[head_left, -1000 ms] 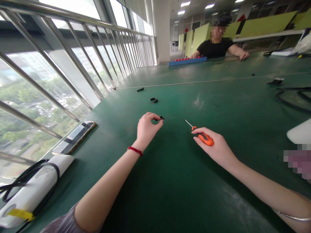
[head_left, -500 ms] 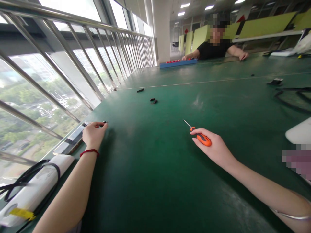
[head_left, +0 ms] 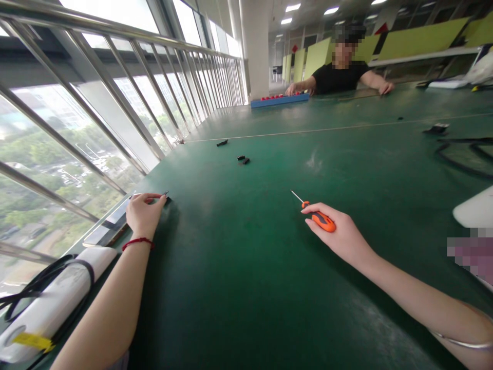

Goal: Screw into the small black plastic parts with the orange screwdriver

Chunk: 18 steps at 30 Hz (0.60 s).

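My right hand (head_left: pixel 335 226) is closed around the orange and grey handle of a screwdriver (head_left: pixel 323 221), whose thin metal shaft points up and left over the green table (head_left: pixel 246 246). At the table's left edge, my left hand (head_left: pixel 144 210) pinches a small metal-tipped item between thumb and fingertips; it is too small to name. A small dark piece (head_left: pixel 168 200) lies right at those fingertips. Farther off, several small black pieces (head_left: pixel 245 161) rest on the table, with another black piece (head_left: pixel 222 143) beyond them.
A white power strip (head_left: pixel 57 303) with black cable lies at the left, below a metal railing (head_left: pixel 115 87). Across the table a person in black (head_left: pixel 335 77) touches a blue tray (head_left: pixel 279 102) with red items. Black cables (head_left: pixel 462 154) and a white object (head_left: pixel 475 208) are at the right.
My left hand has shifted slightly left, and its fingertips have changed angle, with the dark piece now below them. The person's hand and the blue tray moved slightly left. My right hand stayed still.
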{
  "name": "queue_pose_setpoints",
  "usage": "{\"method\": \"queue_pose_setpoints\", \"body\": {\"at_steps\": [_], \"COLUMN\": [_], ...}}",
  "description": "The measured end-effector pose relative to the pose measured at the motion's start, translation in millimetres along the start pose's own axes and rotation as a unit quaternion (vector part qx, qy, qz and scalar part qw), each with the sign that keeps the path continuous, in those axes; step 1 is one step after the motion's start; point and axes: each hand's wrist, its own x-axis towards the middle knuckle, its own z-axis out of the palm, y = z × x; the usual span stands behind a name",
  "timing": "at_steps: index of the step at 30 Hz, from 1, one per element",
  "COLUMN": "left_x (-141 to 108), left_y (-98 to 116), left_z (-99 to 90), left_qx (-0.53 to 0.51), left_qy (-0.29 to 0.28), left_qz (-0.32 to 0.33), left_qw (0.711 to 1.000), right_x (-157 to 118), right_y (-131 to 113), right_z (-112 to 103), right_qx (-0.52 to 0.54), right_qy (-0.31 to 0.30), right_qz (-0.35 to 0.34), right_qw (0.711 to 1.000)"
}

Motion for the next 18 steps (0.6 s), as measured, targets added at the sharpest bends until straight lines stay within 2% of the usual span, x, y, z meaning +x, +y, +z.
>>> {"method": "queue_pose_setpoints", "body": {"at_steps": [2,6,13,18], "left_x": [3.5,9.4,11.5,11.0], "left_y": [-4.5,-14.7,-21.2,-20.9], "left_z": [-2.3,-6.7,-7.6,-5.3], "left_qx": [-0.031,-0.081,-0.084,-0.071], "left_qy": [0.002,-0.03,-0.078,-0.074], "left_qz": [-0.015,-0.077,-0.065,-0.054], "left_qw": [0.999,0.993,0.991,0.993], "right_x": [-0.1,-0.3,-0.5,-0.5], "right_y": [-0.4,-0.5,-0.5,-0.3], "right_z": [0.1,-0.4,-0.7,-0.5], "right_qx": [-0.002,-0.001,-0.008,-0.009], "right_qy": [0.004,0.008,0.008,0.008], "right_qz": [-0.005,-0.012,-0.012,-0.009], "right_qw": [1.0,1.0,1.0,1.0]}}
